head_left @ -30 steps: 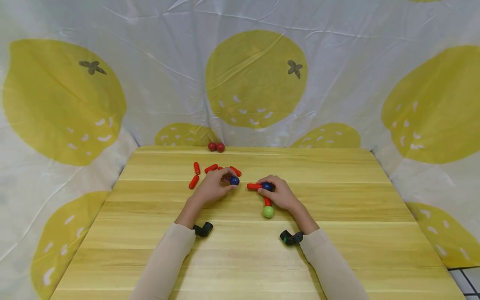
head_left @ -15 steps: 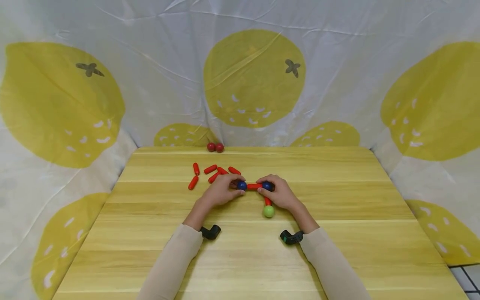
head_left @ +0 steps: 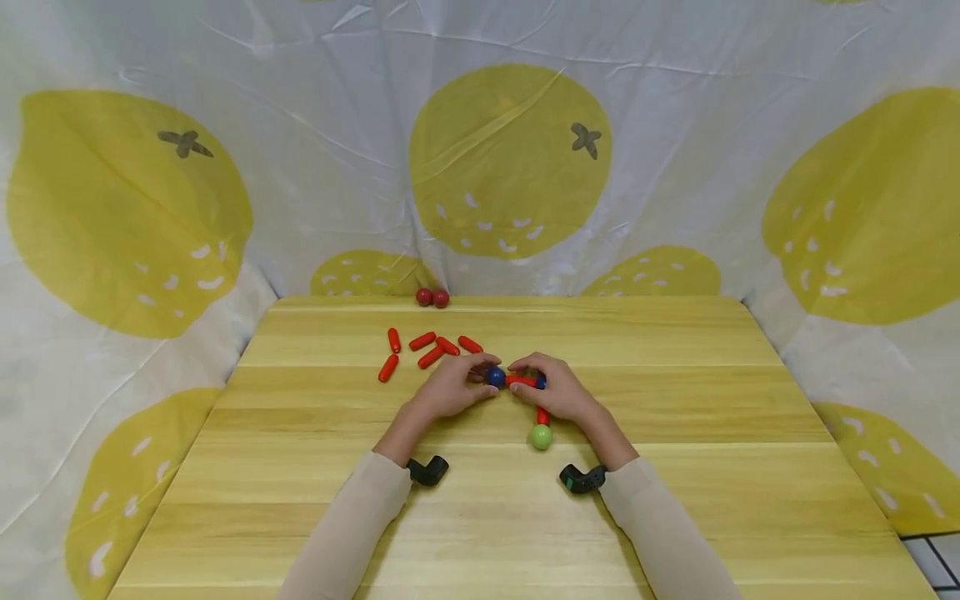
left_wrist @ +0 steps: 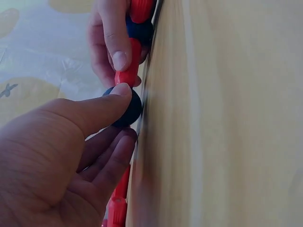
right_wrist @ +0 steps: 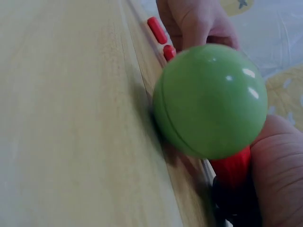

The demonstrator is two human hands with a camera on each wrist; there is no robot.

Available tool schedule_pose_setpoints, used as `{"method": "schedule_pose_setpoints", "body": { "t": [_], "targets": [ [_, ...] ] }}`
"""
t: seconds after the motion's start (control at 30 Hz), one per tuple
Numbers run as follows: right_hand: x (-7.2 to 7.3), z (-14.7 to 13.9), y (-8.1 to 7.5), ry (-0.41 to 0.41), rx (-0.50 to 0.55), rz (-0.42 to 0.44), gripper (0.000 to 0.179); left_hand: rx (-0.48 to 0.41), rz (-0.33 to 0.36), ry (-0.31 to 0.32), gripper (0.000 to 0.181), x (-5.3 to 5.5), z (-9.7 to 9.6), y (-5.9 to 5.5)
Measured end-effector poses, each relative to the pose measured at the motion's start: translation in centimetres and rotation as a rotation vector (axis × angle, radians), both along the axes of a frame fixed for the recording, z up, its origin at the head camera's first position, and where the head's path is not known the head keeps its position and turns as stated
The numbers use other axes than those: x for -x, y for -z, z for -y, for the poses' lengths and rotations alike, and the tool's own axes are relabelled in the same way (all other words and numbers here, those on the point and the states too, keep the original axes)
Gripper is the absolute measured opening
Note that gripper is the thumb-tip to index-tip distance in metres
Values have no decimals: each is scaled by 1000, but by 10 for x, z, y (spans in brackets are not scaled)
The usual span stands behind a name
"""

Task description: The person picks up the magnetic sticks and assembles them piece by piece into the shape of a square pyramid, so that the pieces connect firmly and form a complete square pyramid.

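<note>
My left hand (head_left: 450, 390) pinches a dark blue ball (head_left: 495, 377) between thumb and fingers. Against that ball sits one end of a red rod (head_left: 520, 381), which my right hand (head_left: 561, 390) grips, its thumb lying along the rod in the left wrist view. The rod's other end joins a second blue ball (head_left: 541, 381), partly covered by the right hand. From there another red rod (head_left: 542, 415) runs toward me to a light green ball (head_left: 541, 437), which looms large in the right wrist view and hides part of what lies behind it.
Several loose red rods (head_left: 387, 367) lie beyond the left hand on the wooden table (head_left: 645, 500). Two dark red balls (head_left: 432, 297) sit at the table's back edge, before a lemon-print cloth (head_left: 337, 167).
My left hand has moved right, bringing its blue ball up to the free end of the red rod. My right hand's fingers have shifted from the other blue ball onto that rod.
</note>
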State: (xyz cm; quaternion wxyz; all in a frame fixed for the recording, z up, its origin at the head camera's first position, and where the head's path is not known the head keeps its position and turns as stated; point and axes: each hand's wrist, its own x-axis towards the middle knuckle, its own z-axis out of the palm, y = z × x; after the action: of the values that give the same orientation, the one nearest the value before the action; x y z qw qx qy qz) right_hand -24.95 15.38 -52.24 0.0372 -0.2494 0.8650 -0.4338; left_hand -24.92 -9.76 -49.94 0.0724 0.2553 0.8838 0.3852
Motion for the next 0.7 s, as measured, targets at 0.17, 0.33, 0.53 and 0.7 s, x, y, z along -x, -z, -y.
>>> {"method": "schedule_pose_setpoints", "body": {
  "t": [0.17, 0.33, 0.53, 0.7],
  "targets": [
    [0, -4, -2, 13, 8, -21, 36, -18, -37, -31, 44, -1, 9, -1],
    [0, -9, -5, -17, -2, -44, 45, -22, -71, -74, 38, -1, 27, -5],
    [1, -14, -7, -51, -30, -23, 50, -36, -130, -161, 33, -6, 57, -11],
    [-1, -16, -8, -16, -5, 44, 41, -25, -178, -275, 28, -8, 85, -10]
  ]
}}
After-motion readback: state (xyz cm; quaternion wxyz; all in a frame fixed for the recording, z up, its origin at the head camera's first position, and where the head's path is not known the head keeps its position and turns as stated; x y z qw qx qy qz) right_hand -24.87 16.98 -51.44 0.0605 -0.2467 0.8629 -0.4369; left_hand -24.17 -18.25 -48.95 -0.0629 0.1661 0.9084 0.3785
